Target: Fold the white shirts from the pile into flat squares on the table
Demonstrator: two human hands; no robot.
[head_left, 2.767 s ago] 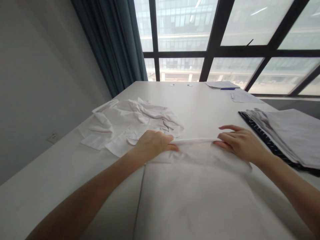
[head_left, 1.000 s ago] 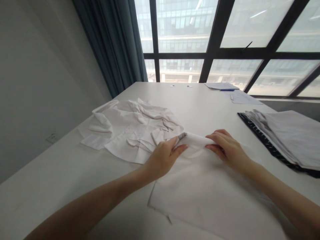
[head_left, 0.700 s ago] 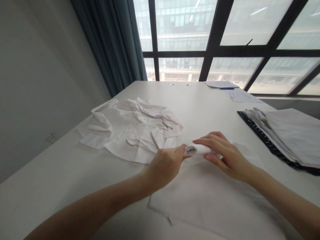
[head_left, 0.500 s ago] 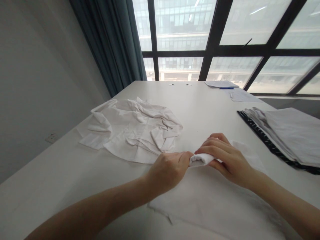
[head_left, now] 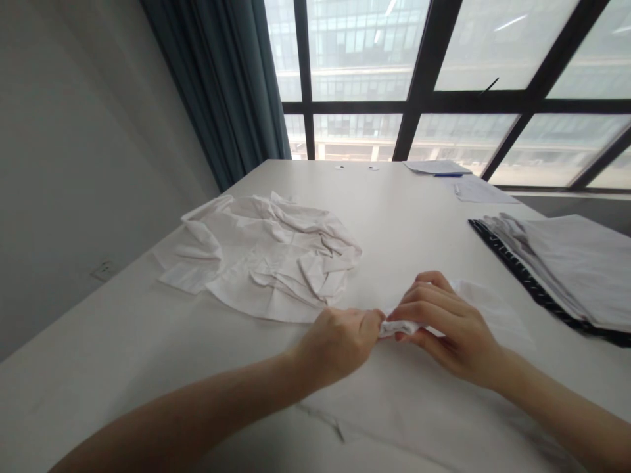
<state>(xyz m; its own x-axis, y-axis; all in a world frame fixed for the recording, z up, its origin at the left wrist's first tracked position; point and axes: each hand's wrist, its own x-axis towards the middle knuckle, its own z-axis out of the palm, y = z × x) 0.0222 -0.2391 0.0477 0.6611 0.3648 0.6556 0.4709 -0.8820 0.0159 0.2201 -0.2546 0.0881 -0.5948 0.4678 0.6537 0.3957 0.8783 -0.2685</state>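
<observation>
Both my hands grip a folded edge of a white cloth that lies spread toward me on the table. My left hand is closed, its thumb and fingers pinching the left end of the fold. On the right end, my right hand curls over the fold with the thumb underneath. Between the hands a short stretch of the folded edge shows, looking flattened. More thin white cloth lies behind my right wrist. What kind of garment it is I cannot tell.
A crumpled white garment lies on the white table beyond my left hand. At right is a stack of white cloth on a black, white-marked sheet. Papers and a blue pen lie near the window.
Both hands have moved slightly down toward me with the cloth. The fold between them looks flatter and narrower, and the fingers of my right hand have closed nearer the left hand.
</observation>
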